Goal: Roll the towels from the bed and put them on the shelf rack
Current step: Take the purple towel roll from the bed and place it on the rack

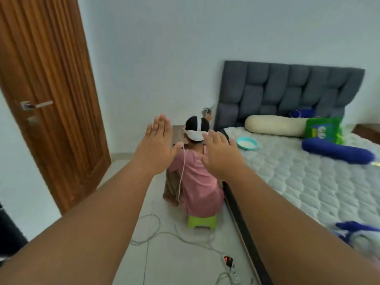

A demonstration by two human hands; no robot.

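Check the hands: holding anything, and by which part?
Nothing is held. The left hand and right hand are both open and empty, stretched out in front.

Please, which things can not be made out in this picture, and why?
1. Head view: the blue and white cloth on the bed is blurred and cut by the right edge; towel or not, unclear.
2. Head view: the shelf rack is outside the frame.
3. Head view: what the seated person does is hidden by their back, the left hand and the right hand.
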